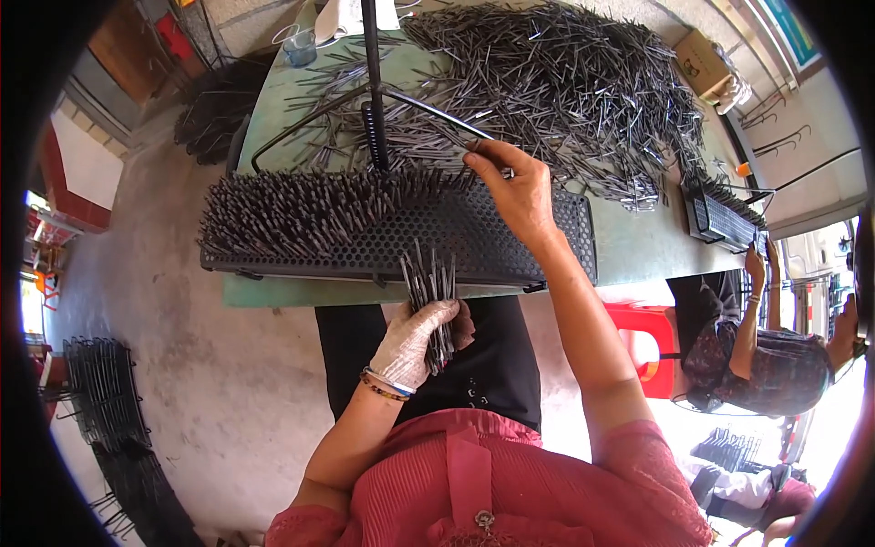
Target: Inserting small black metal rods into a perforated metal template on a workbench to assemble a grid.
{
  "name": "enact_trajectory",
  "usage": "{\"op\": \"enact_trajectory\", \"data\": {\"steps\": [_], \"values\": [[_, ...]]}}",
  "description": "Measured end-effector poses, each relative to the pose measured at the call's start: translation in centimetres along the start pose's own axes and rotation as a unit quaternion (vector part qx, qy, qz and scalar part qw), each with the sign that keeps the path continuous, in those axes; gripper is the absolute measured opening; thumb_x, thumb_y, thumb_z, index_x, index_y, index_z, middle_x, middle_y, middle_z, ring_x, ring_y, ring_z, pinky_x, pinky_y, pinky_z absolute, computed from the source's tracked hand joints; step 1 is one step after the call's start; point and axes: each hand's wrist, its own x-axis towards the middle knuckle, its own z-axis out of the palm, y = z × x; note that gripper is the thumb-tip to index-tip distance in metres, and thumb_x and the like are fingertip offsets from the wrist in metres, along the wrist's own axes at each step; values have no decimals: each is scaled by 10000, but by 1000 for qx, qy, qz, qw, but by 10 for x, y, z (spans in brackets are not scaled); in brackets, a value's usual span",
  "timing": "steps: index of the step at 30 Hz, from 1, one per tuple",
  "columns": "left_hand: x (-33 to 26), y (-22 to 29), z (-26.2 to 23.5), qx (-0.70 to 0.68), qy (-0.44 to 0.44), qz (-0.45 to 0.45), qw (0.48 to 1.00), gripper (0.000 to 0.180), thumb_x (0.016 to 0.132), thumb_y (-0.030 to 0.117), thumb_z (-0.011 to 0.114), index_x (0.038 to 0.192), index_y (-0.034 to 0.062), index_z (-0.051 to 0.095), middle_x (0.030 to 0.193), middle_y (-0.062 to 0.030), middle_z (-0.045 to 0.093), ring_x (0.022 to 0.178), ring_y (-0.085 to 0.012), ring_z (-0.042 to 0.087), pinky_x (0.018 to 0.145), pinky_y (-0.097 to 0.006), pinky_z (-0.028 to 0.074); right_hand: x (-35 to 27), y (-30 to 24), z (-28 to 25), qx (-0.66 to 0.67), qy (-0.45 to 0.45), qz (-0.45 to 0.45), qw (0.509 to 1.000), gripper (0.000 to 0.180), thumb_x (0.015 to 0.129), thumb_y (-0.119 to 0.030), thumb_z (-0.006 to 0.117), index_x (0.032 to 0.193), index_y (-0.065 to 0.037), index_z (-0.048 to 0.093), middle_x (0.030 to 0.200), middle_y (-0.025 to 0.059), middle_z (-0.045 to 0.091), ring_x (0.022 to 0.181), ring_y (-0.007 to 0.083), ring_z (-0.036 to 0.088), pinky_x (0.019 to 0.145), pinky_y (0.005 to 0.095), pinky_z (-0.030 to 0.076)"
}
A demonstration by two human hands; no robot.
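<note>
My left hand (pixel 410 342), in a pale glove, is closed around a bundle of thin dark rods (pixel 427 287) in front of a black perforated rack (pixel 510 239). The rods stand roughly upright in its grip. The rack rests at the table's near edge. Many similar upright rods (pixel 273 214) fill its left part and run along its far edge. Bare and pinched, my right hand (pixel 519 187) is over the far edge of the rack, right of its upright handle (pixel 374 82). What its fingertips hold is too small to make out against the dark rods behind.
A large heap of loose rods (pixel 565 82) covers the far side of the green table (pixel 638 242). A glass cup (pixel 299 47) and a cardboard box (pixel 702 66) stand at the back. On the right, another person (pixel 766 365) works at a second rack (pixel 720 219) beside a red stool (pixel 638 319).
</note>
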Motion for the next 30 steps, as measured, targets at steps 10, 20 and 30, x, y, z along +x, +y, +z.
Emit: {"op": "enact_trajectory", "data": {"steps": [10, 20, 30], "values": [[-3, 4, 6, -10, -11, 1, 1000, 216, 896, 95, 593, 1085, -10, 583, 934, -133, 672, 779, -224, 677, 679, -369, 592, -5, 9, 6, -23, -10, -4, 1000, 186, 832, -111, 719, 980, 0, 698, 871, 120, 708, 750, 157, 667, 709, 280, 520], [-3, 6, -2, 31, 1, -5, 1000, 171, 896, 111, 619, 1005, -20, 600, 871, -128, 673, 714, -195, 676, 612, -327, 593, -2, 8, 12, -139, -13, -153, 978, 361, 804, -61, 733, 1156, -60, 651, 900, 95, 707, 815, 154, 686, 742, 294, 541], [-3, 5, 1, -7, 8, -9, 1000, 159, 895, 106, 620, 990, -20, 605, 877, -122, 664, 724, -207, 674, 632, -333, 591, -5, 14, 16, -97, -14, -149, 984, 376, 796, -62, 717, 1163, -75, 633, 849, 106, 678, 767, 273, 641, 725, 358, 504]]}}
